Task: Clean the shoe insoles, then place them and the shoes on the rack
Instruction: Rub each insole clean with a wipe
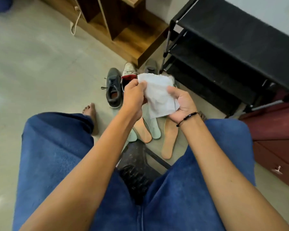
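Both hands hold a white wipe (158, 94) spread out in front of me. My left hand (133, 95) pinches its left edge, and my right hand (182, 104) grips its right side with the thumb on top. Below the hands, several insoles lie on the floor: a tan insole (169, 140) on the right, another tan insole (143, 132) and pale green insoles (153, 129) beside it. Beyond the wipe stand a dark grey sneaker (113, 87), a white sneaker with red lining (128, 70) and a grey shoe (150, 65), partly hidden.
The black shoe rack (223, 52) stands at the right, its shelves bare. A wooden shelf unit (120, 29) sits behind the shoes. A dark red cabinet (277, 134) is at far right. My knees in blue jeans fill the foreground above a black stool (135, 172).
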A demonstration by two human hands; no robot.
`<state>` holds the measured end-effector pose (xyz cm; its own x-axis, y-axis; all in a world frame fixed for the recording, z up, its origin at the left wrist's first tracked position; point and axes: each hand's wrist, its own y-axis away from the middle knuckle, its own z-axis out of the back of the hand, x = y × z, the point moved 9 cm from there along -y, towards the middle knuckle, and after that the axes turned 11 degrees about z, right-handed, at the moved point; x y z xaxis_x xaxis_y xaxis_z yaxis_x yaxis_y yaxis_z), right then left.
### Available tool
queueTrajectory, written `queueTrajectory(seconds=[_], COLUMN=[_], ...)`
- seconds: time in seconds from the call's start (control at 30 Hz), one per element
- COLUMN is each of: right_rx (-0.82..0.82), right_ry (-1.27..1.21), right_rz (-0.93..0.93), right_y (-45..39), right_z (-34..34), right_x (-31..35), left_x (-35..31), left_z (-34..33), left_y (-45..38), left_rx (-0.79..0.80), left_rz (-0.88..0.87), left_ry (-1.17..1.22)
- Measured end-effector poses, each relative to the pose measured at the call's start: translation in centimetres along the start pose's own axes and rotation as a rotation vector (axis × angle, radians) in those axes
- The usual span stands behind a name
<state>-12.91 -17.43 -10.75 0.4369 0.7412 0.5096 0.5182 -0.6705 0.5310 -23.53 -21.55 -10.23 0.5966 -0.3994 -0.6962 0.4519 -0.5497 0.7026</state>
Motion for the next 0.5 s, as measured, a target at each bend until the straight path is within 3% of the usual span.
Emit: queueTrajectory(seconds=[0.27, 0.5], right_rx=[-0.081, -0.018], right_ry=[-0.023, 0.133], right_rz=[-0.034, -0.052], right_y=[-4.1, -4.3], right_z=[-0.3, -1.6], right_x=[-3.9, -4.1], left_x=[1.2, -0.3], left_z=[4.9, 5.4], left_y=[-3.1, -2.4], left_rx=[0.182, 0.39], left_rz=[0.243, 0.256], left_ry=[0.383, 0.624])
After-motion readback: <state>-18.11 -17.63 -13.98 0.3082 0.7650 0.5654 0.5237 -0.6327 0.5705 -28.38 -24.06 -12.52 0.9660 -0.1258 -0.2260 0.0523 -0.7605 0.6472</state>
